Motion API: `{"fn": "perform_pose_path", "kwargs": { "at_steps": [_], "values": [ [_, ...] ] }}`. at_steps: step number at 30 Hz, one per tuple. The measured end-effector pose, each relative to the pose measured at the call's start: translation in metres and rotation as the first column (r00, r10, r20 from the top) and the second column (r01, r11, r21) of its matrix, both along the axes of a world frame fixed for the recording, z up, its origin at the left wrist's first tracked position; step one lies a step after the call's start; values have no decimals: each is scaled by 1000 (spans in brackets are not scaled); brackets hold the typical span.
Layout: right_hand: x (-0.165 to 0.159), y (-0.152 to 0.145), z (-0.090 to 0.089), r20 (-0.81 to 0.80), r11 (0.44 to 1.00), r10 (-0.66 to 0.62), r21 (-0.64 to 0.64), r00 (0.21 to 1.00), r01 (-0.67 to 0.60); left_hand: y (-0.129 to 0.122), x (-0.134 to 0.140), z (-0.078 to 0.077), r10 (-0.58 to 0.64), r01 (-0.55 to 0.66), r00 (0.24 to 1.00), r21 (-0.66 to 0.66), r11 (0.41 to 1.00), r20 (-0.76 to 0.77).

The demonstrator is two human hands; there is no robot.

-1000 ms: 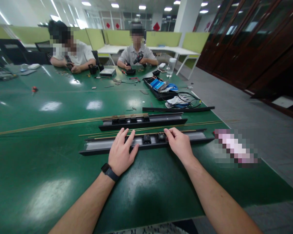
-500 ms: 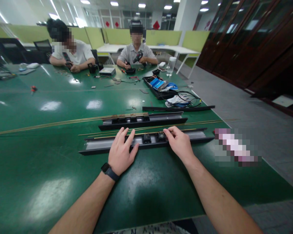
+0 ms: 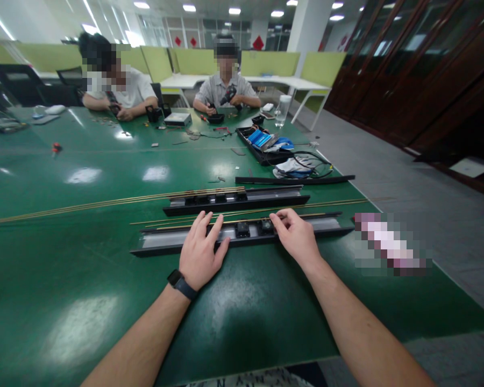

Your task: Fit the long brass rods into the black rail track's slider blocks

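Note:
A long black channel with a pale inner floor [image 3: 161, 239] lies across the green table before me. My left hand [image 3: 200, 251] rests over its left half, fingers stretched and spread. Two small black blocks [image 3: 242, 229] sit inside the channel between my hands. My right hand [image 3: 296, 234] is at the right-hand block [image 3: 266, 226], thumb and forefinger pinched together; what lies between the fingertips is too small to make out. Thin brass-coloured rods [image 3: 306, 206] run along and just behind the channel's far edge.
Behind lies a second black channel [image 3: 237, 205] with several blocks and long brass rods [image 3: 84, 205] reaching left. Farther back are a black strip [image 3: 294, 179], gloves [image 3: 292, 167] and a black tray [image 3: 262, 156] with a blue item. Two people sit across the table; one holds a power drill [image 3: 228, 96].

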State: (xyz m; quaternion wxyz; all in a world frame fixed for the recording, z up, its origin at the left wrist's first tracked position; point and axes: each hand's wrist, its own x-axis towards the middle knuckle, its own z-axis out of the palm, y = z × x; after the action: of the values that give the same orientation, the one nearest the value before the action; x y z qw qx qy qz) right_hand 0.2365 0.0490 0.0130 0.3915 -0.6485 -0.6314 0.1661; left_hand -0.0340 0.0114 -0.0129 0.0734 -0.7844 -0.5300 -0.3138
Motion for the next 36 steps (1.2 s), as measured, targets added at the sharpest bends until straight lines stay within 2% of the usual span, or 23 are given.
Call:
{"fn": "perform_pose_path", "kwargs": {
  "at_steps": [14, 26, 36],
  "values": [
    [1, 4, -6, 37, 1000, -11, -1, 999, 11, 0, 1, 1, 1, -1, 1000, 10, 1000, -7],
    [2, 2, -4, 20, 1000, -18, -9, 1000, 18, -1, 1, 1, 8, -8, 1000, 9, 1000, -7],
    [2, 1, -5, 4, 999, 34, 23, 999, -34, -1, 1, 1, 6, -6, 1000, 6, 1000, -2]
  ]
}}
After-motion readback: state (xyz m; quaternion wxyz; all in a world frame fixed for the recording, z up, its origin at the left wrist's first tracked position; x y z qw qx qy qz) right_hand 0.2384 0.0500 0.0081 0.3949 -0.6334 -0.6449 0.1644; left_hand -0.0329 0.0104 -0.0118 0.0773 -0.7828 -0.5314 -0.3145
